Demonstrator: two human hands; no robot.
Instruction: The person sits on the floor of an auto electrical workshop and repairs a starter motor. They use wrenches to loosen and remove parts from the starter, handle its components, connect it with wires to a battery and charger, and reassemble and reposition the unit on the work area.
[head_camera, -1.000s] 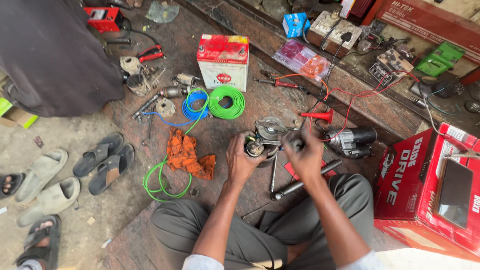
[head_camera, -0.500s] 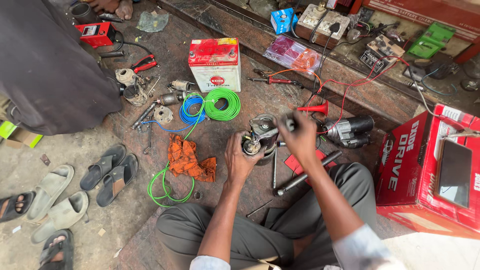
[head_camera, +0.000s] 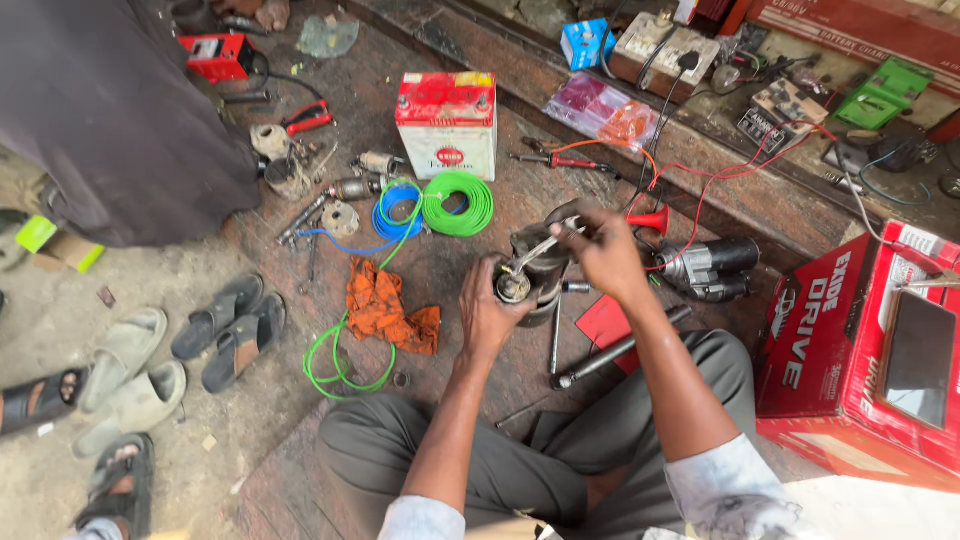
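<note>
While our left hand keeps gripping the starter motor, our right hand has shifted its spanner slightly, so loosening seems underway.

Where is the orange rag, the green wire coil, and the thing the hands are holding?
orange rag (head_camera: 385, 308): head view, middle of the crumpled cloth.
green wire coil (head_camera: 457, 203): head view, the coil's left loops.
motor part (head_camera: 530, 262): head view, its metal body between both hands.

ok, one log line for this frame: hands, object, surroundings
left hand: holds starter motor end | right hand: metal tool on it | nearby: orange rag, green wire coil, second motor
</note>
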